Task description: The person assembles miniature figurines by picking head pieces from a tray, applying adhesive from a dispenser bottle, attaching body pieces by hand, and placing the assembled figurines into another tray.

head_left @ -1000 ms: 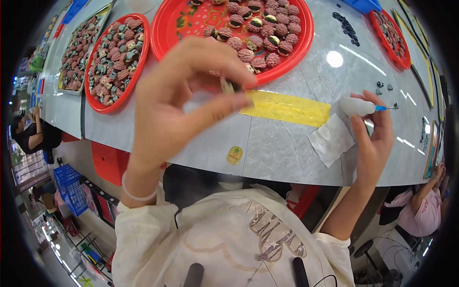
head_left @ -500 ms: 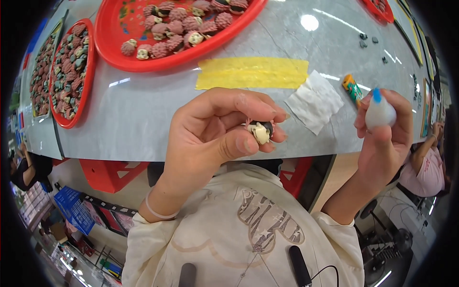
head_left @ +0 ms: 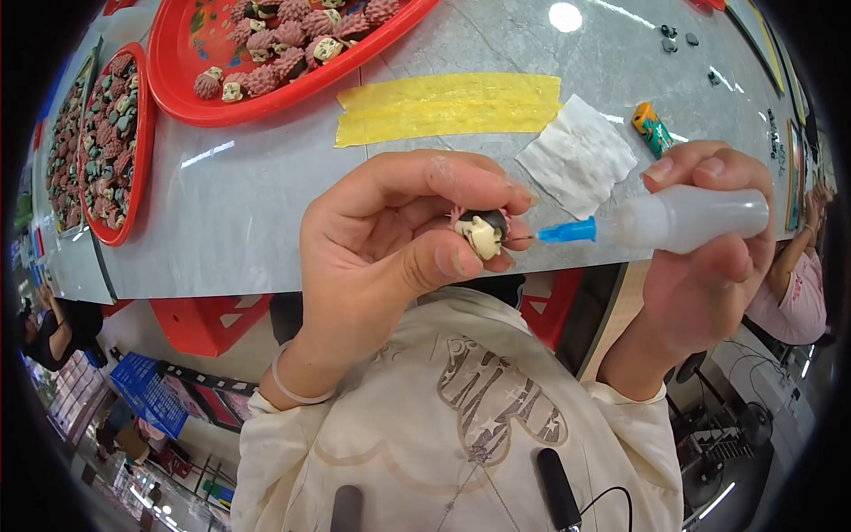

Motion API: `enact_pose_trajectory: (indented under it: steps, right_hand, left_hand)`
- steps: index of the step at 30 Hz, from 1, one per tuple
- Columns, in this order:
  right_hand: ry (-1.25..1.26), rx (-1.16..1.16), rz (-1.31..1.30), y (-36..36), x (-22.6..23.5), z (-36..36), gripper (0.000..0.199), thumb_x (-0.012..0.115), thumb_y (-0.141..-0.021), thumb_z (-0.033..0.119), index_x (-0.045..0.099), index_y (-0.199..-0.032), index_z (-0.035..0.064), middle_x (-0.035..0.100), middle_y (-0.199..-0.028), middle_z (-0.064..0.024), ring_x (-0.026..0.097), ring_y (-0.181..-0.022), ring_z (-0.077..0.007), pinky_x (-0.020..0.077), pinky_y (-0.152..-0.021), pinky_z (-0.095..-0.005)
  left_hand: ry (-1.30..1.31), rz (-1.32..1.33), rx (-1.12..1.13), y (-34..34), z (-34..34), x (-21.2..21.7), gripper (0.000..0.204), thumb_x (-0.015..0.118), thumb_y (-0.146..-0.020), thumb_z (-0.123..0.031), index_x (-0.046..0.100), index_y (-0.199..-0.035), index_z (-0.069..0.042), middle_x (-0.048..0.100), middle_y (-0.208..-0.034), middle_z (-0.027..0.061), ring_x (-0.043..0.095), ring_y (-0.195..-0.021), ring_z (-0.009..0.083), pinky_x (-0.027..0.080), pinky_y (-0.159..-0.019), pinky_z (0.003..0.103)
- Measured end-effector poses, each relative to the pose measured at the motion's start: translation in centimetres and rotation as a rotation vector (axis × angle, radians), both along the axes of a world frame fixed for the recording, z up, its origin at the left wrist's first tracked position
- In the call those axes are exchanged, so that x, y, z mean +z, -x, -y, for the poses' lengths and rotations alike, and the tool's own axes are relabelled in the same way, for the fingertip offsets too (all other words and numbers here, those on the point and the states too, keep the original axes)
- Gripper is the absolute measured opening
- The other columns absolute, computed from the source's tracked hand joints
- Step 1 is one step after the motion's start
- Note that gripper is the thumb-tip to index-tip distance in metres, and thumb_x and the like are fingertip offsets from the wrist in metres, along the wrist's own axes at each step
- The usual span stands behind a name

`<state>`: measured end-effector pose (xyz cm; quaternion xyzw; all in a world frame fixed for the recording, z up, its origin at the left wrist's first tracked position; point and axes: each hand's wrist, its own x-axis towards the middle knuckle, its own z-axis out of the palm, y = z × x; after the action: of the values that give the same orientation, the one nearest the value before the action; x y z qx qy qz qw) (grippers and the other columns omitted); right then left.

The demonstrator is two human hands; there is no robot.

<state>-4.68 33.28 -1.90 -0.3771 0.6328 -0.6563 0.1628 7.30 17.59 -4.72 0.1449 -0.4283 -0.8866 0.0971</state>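
Between the thumb and fingers of my left hand (head_left: 381,235) is a small figurine head (head_left: 483,235) with a cream face, black top and pink hair; the fingers hide part of it. My right hand (head_left: 709,257) grips a translucent squeeze bottle (head_left: 700,218) lying sideways, with its blue needle tip (head_left: 567,231) pointing left. The thin metal needle reaches the right side of the figurine head; whether it touches is too small to tell. Both hands are above the near edge of the grey table (head_left: 257,213).
A red tray (head_left: 266,108) with several pink and cream figurine pieces stands at the far left, beside another red tray (head_left: 142,177) of pieces. Yellow tape (head_left: 448,106), a white tissue (head_left: 581,155) and an orange-green tube (head_left: 653,129) lie beyond my hands. Small dark pieces (head_left: 669,40) are farther right.
My right hand has turned the squeeze bottle from pointing away to pointing left, bringing its needle to the figurine head. My left hand keeps its hold; the view has shifted slightly.
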Motion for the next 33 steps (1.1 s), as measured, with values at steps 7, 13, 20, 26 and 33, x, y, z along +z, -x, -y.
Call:
enact_pose_trajectory:
  steps: [7, 13, 20, 26, 33]
  right_hand:
    - [-0.049, 0.003, -0.296, 0.3, 1.1, -1.4, 0.043, 0.059, -0.073, 0.03, 0.047, -0.095, -0.0035, 0.054, -0.083, -0.0208, 0.048, -0.071, -0.0178, 0.0387, -0.062, -0.0271]
    - [-0.043, -0.06, -0.192, 0.6, 0.9, -1.9, 0.04, 0.059, -0.073, 0.025, 0.045, -0.098, -0.0038, 0.053, -0.086, -0.021, 0.049, -0.077, -0.0216, 0.04, -0.068, -0.0296]
    - [-0.024, -0.121, -0.07, 1.0, 0.2, -1.9, 0.039, 0.058, -0.074, 0.02, 0.043, -0.1, -0.004, 0.051, -0.091, -0.0213, 0.052, -0.083, -0.0261, 0.0416, -0.074, -0.0326]
    - [-0.005, -0.237, -0.055, 1.9, -0.7, -1.4, 0.035, 0.058, -0.074, 0.01, 0.041, -0.102, -0.0032, 0.052, -0.094, -0.0217, 0.054, -0.087, -0.0293, 0.0433, -0.078, -0.0341]
    - [-0.366, -0.402, -0.319, 3.9, -3.6, 2.0, 0.037, 0.059, -0.067, -0.007, 0.044, -0.1, 0.0007, 0.057, -0.092, -0.009, 0.054, -0.08, -0.0131, 0.0437, -0.069, -0.0224]
  left_hand:
    - [-0.004, -0.015, 0.03, 0.2, -0.3, -0.3, 0.039, 0.068, -0.069, -0.028, 0.049, -0.092, -0.003, 0.051, -0.09, 0.0134, 0.054, -0.073, 0.0184, 0.046, -0.055, 0.02]
    - [0.002, -0.019, 0.019, 0.2, -0.3, -0.5, 0.037, 0.067, -0.069, -0.028, 0.049, -0.091, -0.004, 0.051, -0.09, 0.0134, 0.054, -0.072, 0.0186, 0.044, -0.054, 0.021]
    - [-0.023, -0.02, 0.03, 0.4, -0.3, -0.4, 0.036, 0.067, -0.07, -0.027, 0.048, -0.091, -0.004, 0.051, -0.09, 0.013, 0.054, -0.07, 0.0184, 0.044, -0.054, 0.021]
    - [-0.033, -0.025, 0.019, 0.5, -0.5, -0.3, 0.035, 0.066, -0.071, -0.026, 0.046, -0.09, -0.004, 0.05, -0.09, 0.0127, 0.054, -0.069, 0.0171, 0.043, -0.055, 0.02]
    - [0.012, -0.1, 0.02, 0.1, -0.2, -1.0, 0.028, 0.064, -0.074, -0.015, 0.05, -0.09, 0.002, 0.053, -0.09, 0.0172, 0.057, -0.076, 0.0212, 0.049, -0.064, 0.027]
